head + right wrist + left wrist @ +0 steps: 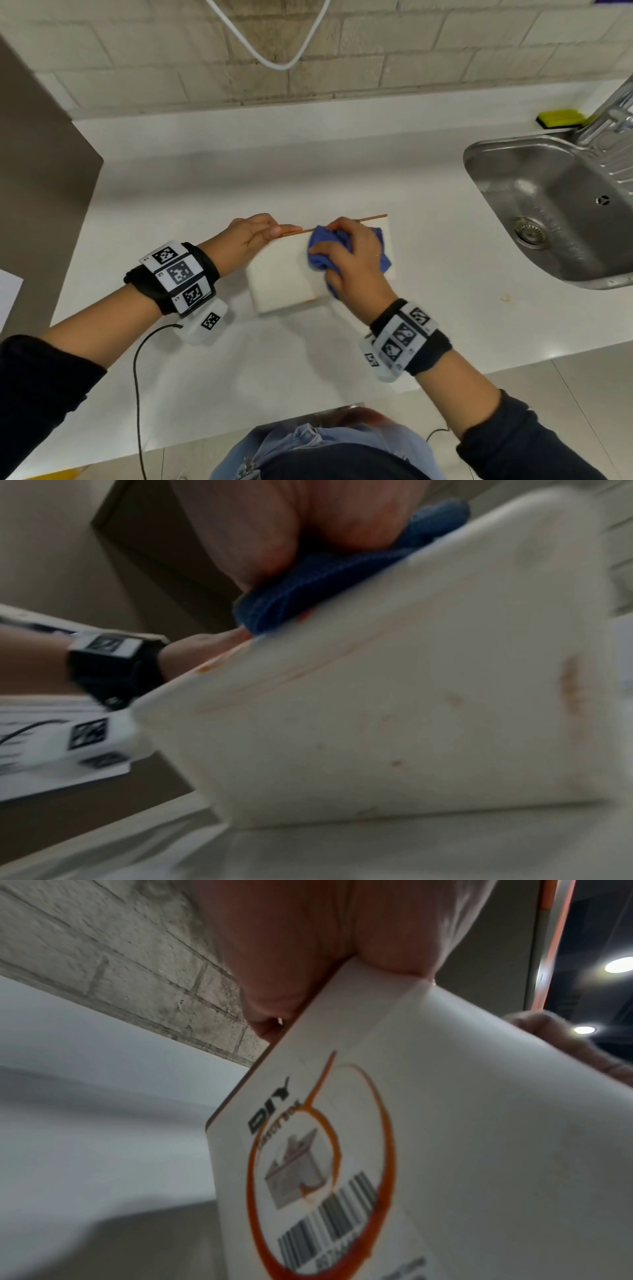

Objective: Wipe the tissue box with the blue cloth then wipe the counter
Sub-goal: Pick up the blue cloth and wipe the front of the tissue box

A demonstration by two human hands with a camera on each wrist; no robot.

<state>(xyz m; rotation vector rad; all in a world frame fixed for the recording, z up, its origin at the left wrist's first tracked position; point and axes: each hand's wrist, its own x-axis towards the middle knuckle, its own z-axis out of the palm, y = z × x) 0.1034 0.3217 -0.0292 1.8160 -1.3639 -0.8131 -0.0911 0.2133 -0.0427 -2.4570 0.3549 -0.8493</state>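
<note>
A white tissue box (284, 274) with an orange edge stands tilted on the white counter (428, 260), one long edge raised. My left hand (255, 236) grips its upper left corner, thumb along the orange edge. In the left wrist view the box (445, 1137) shows a round orange label with a barcode, and my left hand (308, 961) clamps its corner. My right hand (352, 260) holds the bunched blue cloth (325, 245) and presses it on the box's upper face. The right wrist view is blurred: the blue cloth (329, 580) lies under my right hand (291, 528) on the stained box (394, 710).
A steel sink (548, 205) is set into the counter at the right, with a tap (616, 116) and a yellow-green sponge (561, 118) behind it. A brown panel (37, 164) stands at the left. A white cable (274, 58) hangs on the brick wall.
</note>
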